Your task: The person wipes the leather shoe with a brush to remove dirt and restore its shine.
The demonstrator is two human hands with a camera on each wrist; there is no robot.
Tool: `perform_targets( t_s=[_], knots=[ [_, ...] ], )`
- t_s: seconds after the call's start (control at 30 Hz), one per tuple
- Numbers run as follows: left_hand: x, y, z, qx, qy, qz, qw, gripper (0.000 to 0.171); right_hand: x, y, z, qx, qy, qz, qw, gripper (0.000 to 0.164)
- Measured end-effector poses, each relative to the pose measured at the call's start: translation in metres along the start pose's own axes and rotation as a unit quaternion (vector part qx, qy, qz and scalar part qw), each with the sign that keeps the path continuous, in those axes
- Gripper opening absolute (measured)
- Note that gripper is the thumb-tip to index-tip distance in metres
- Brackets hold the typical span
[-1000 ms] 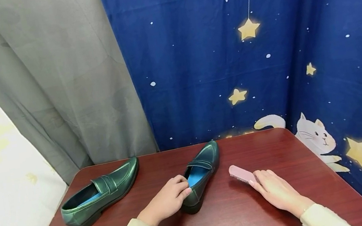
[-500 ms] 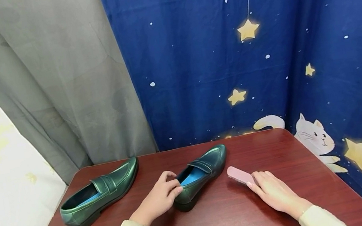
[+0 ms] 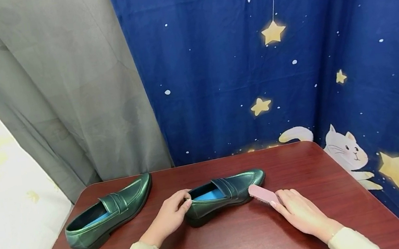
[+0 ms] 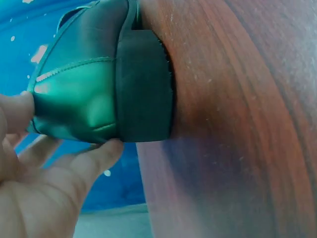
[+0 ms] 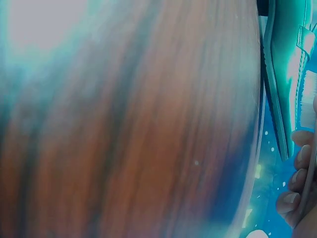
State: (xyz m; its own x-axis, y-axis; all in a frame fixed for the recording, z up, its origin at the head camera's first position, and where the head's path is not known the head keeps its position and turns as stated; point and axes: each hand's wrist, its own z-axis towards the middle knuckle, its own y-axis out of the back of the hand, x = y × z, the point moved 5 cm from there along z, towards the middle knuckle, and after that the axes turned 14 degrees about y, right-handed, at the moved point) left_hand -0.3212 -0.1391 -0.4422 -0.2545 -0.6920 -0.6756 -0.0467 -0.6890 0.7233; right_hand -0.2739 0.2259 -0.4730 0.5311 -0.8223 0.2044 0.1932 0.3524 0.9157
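Note:
A dark green loafer (image 3: pixel 232 190) with a blue insole lies on the table, its toe pointing right in the head view. My left hand (image 3: pixel 170 212) pinches the rim at its heel; in the left wrist view the thumb and fingers close around the heel (image 4: pixel 81 99). My right hand (image 3: pixel 301 212) grips a pink-backed brush (image 3: pixel 262 194) by its handle, pale bristles (image 5: pixel 309 99) facing the shoe. The brush head overlaps the toe in the head view. The second green loafer (image 3: pixel 115 210) stands at the left, with no hand on it.
The table (image 3: pixel 233 248) has a dark red wood-grain top. Behind it hang a grey curtain (image 3: pixel 75 95) and a blue curtain (image 3: pixel 215 74) with stars and a cat. At the left is a white surface (image 3: pixel 0 193).
My left hand has drawn the heel leftward and turned the loafer, so its toe has swung from the back round to the right. My right hand with the brush has shifted slightly left.

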Motion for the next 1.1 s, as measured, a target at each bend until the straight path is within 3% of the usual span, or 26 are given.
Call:
perform_targets(
  t_s=[0.17,0.43,0.63,1.1],
  knots=[
    [0.007,-0.004,0.006,0.016,0.025,-0.042,0.9987,0.015,0.003,0.0,0.002,-0.001,0.002,-0.003,1.0,0.032],
    [0.017,-0.005,0.01,-0.006,0.046,-0.055,0.9974,0.008,0.005,-0.002,0.007,0.011,-0.005,0.011,1.0,0.036],
    [0.02,-0.005,0.01,-0.001,0.058,-0.066,0.9962,0.009,0.009,-0.003,0.009,0.012,-0.006,0.027,1.0,0.034],
    [0.02,-0.006,0.015,-0.006,0.049,-0.067,0.9965,0.009,0.014,-0.005,0.012,0.007,0.002,0.028,1.0,0.029]
  ],
)
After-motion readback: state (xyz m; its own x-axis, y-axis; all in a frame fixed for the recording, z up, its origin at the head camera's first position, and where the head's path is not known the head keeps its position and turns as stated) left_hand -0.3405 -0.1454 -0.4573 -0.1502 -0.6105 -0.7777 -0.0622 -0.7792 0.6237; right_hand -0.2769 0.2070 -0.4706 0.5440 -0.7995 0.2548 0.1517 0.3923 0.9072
